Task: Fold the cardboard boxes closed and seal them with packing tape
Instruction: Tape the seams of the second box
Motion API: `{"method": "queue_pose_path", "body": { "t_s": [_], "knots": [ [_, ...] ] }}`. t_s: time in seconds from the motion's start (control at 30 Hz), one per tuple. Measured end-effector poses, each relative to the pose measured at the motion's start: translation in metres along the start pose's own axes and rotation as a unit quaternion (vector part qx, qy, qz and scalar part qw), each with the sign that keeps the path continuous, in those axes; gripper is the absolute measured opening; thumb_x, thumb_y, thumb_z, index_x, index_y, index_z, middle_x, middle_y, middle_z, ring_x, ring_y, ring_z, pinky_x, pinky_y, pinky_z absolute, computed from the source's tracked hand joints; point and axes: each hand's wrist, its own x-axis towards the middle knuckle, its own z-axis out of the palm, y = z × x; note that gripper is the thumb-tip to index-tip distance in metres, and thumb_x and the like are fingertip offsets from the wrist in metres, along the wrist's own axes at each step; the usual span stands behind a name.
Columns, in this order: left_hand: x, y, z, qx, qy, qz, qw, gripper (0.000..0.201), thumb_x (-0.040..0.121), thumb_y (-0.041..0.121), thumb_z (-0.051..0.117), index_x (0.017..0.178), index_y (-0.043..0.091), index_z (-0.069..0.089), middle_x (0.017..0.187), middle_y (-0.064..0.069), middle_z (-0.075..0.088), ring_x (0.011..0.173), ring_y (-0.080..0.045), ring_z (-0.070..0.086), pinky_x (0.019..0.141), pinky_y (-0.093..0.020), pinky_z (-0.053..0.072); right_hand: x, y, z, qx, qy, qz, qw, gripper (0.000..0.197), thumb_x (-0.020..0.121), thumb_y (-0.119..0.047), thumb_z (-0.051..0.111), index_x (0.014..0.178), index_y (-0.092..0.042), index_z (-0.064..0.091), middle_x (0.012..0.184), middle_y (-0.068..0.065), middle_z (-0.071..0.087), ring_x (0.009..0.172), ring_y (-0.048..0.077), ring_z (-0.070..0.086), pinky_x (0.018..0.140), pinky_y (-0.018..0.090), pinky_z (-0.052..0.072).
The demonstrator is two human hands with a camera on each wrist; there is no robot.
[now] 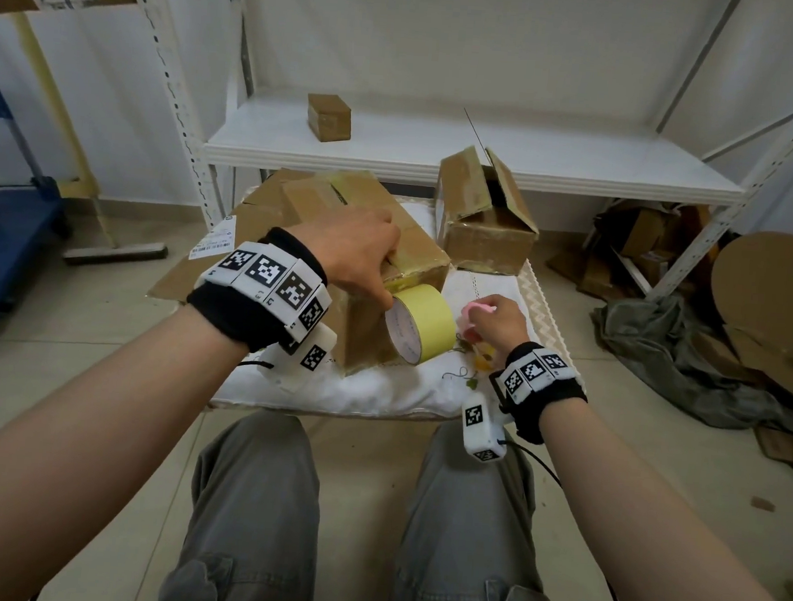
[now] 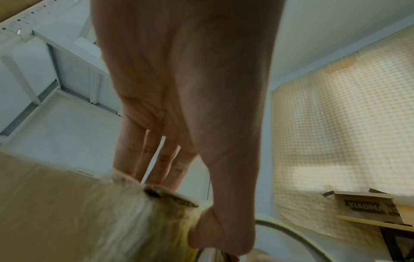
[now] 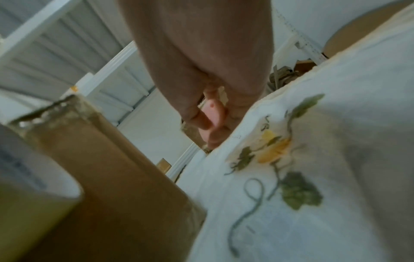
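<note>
A closed brown cardboard box (image 1: 411, 259) lies on a white cushion (image 1: 364, 392) in front of my knees, with yellowish tape along its near top edge. My left hand (image 1: 365, 251) rests on the box top. Its fingers (image 2: 145, 159) are straight over the edge, and its thumb (image 2: 221, 230) presses down by the yellow tape roll (image 1: 426, 323). The roll leans against the box's near corner and also shows blurred in the right wrist view (image 3: 33, 203). My right hand (image 1: 496, 321), right of the roll, grips a small pink tool (image 3: 213, 113).
A second box (image 1: 484, 222) with raised flaps stands at the back right of the cushion. A small sealed box (image 1: 328, 117) sits on the white shelf (image 1: 442, 162). Flattened cardboard (image 1: 229, 251) lies to the left, and a cardboard heap (image 1: 759, 316) on the floor to the right.
</note>
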Motion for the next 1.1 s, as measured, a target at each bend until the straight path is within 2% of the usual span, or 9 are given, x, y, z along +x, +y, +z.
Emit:
{"method": "queue_pose_path", "body": {
  "t_s": [0.1, 0.27, 0.37, 0.5, 0.6, 0.73, 0.9, 1.0, 1.1],
  "knots": [
    [-0.002, -0.001, 0.003, 0.011, 0.005, 0.005, 1.000, 0.073, 0.072, 0.060, 0.075, 0.126, 0.016, 0.054, 0.113, 0.001, 0.048, 0.094, -0.016, 0.045, 0.075, -0.030, 0.039, -0.008, -0.010, -0.007, 0.140, 0.024, -0.006, 0.990, 0.012, 0.089, -0.008, 0.066, 0.100, -0.007, 0.060, 0.097, 0.016, 0.068, 0.055, 0.017, 0.066, 0.057, 0.027, 0.056],
    [-0.002, -0.001, 0.006, 0.037, 0.011, 0.015, 0.999, 0.081, 0.068, 0.067, 0.074, 0.128, 0.016, 0.051, 0.114, 0.000, 0.047, 0.095, -0.016, 0.042, 0.077, -0.030, 0.039, -0.020, -0.033, -0.019, 0.252, -0.024, -0.061, 0.965, 0.011, 0.100, -0.013, 0.049, 0.106, -0.013, 0.039, 0.090, 0.015, 0.071, 0.051, 0.018, 0.056, 0.049, 0.026, 0.046],
    [-0.002, 0.000, 0.007, 0.052, 0.021, 0.018, 0.998, 0.083, 0.066, 0.072, 0.072, 0.124, 0.016, 0.051, 0.107, 0.002, 0.044, 0.092, -0.016, 0.042, 0.075, -0.031, 0.041, -0.025, -0.043, -0.021, 0.254, -0.043, -0.092, 0.962, 0.014, 0.104, -0.020, 0.044, 0.100, -0.018, 0.031, 0.077, 0.002, 0.047, 0.051, 0.011, 0.037, 0.047, 0.023, 0.033],
    [-0.005, 0.004, 0.011, 0.072, 0.045, 0.013, 0.996, 0.083, 0.063, 0.075, 0.069, 0.118, 0.015, 0.050, 0.101, 0.002, 0.040, 0.089, -0.017, 0.041, 0.072, -0.033, 0.043, -0.033, -0.057, -0.024, 0.299, -0.098, -0.092, 0.945, 0.009, 0.094, -0.021, 0.042, 0.091, -0.020, 0.034, 0.070, -0.004, 0.035, 0.053, 0.013, 0.030, 0.046, 0.024, 0.024],
    [-0.007, 0.009, 0.015, 0.106, 0.069, 0.008, 0.992, 0.086, 0.065, 0.079, 0.066, 0.116, 0.012, 0.050, 0.101, 0.000, 0.043, 0.087, -0.016, 0.039, 0.068, -0.032, 0.041, -0.044, -0.065, -0.027, 0.285, -0.127, -0.122, 0.942, 0.022, 0.095, 0.000, 0.038, 0.105, -0.017, 0.047, 0.093, 0.003, 0.051, 0.053, 0.015, 0.043, 0.045, 0.025, 0.034],
    [-0.009, 0.014, 0.023, 0.112, 0.124, -0.001, 0.986, 0.076, 0.072, 0.078, 0.060, 0.110, 0.012, 0.052, 0.105, -0.003, 0.054, 0.085, -0.018, 0.045, 0.062, -0.032, 0.034, -0.055, -0.072, -0.031, 0.220, -0.171, -0.236, 0.931, 0.036, 0.098, 0.004, 0.051, 0.131, -0.007, 0.058, 0.110, 0.009, 0.057, 0.072, 0.021, 0.058, 0.061, 0.029, 0.051],
    [-0.010, 0.008, 0.035, 0.061, 0.187, -0.017, 0.980, 0.065, 0.075, 0.074, 0.055, 0.104, 0.016, 0.055, 0.100, 0.000, 0.057, 0.089, -0.020, 0.055, 0.060, -0.030, 0.031, -0.056, -0.077, -0.034, 0.099, -0.194, -0.333, 0.917, 0.035, 0.100, 0.004, 0.051, 0.131, -0.006, 0.063, 0.118, 0.010, 0.067, 0.085, 0.014, 0.062, 0.077, 0.031, 0.054],
    [-0.009, 0.006, 0.038, 0.057, 0.199, -0.015, 0.978, 0.068, 0.075, 0.078, 0.050, 0.103, 0.017, 0.055, 0.097, 0.001, 0.056, 0.080, -0.015, 0.045, 0.059, -0.029, 0.032, -0.056, -0.080, -0.034, 0.030, -0.210, -0.372, 0.904, 0.034, 0.098, 0.005, 0.054, 0.127, -0.008, 0.068, 0.119, 0.001, 0.072, 0.107, 0.014, 0.067, 0.092, 0.034, 0.054],
    [-0.009, 0.005, 0.040, 0.056, 0.210, -0.018, 0.976, 0.067, 0.075, 0.078, 0.051, 0.102, 0.017, 0.056, 0.096, 0.001, 0.057, 0.079, -0.014, 0.043, 0.059, -0.029, 0.029, -0.057, -0.083, -0.032, 0.002, -0.208, -0.390, 0.897, 0.031, 0.095, 0.004, 0.060, 0.120, -0.010, 0.072, 0.115, -0.005, 0.073, 0.112, 0.014, 0.066, 0.100, 0.038, 0.053]
  ]
}}
